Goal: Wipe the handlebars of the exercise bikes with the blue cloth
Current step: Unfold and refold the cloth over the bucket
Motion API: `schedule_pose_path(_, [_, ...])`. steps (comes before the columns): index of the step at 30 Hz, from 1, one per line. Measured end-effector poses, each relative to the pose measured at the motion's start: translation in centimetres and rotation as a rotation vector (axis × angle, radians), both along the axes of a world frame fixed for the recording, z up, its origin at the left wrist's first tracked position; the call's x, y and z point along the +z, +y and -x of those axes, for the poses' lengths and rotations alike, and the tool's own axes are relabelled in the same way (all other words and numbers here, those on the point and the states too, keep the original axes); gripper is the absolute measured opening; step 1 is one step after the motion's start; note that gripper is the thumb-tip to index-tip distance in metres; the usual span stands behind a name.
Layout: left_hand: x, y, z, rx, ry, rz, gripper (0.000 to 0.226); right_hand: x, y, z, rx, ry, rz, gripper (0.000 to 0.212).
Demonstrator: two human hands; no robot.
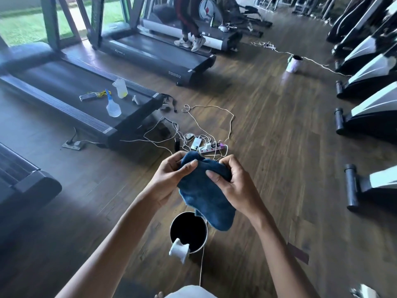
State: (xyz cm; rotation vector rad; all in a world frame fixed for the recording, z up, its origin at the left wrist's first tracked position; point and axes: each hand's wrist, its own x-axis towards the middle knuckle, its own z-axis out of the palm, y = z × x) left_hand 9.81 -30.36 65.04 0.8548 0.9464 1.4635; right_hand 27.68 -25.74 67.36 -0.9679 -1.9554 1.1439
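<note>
- The left hand (169,177) grips the upper left of the blue cloth (206,196), with the thumb laid over the top fold and the fingers curled behind it.
- The right hand (234,186) grips the upper right of the cloth, thumb pressed on its front and fingers wrapped round the bunched edge.
- The cloth is held in the air between the two hands in the near middle of the scene, and its loose lower end hangs down.
- Just below the cloth, a bucket (184,233) with a dark inside stands on the wooden floor (268,130), with a white grip (179,250) at its near rim.
- Beyond the hands, a white power strip (211,148) lies on the floor among tangled white cables (214,110).
- On the left, a treadmill (64,87) carries a spray bottle (113,107) and a second clear bottle (120,88) on its belt.
- Along the right side stand the bases of the exercise bikes (371,117), well apart from the cloth.
- At the far end, a person's legs (189,22) show on another treadmill (150,54).
</note>
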Motion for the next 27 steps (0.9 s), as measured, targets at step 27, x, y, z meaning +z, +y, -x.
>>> schedule_pose_path(27, [4.7,-0.9,4.7,0.247,0.301,-0.138,0.010,0.9,3.4,-4.0,0.403,-0.084,0.449,0.027])
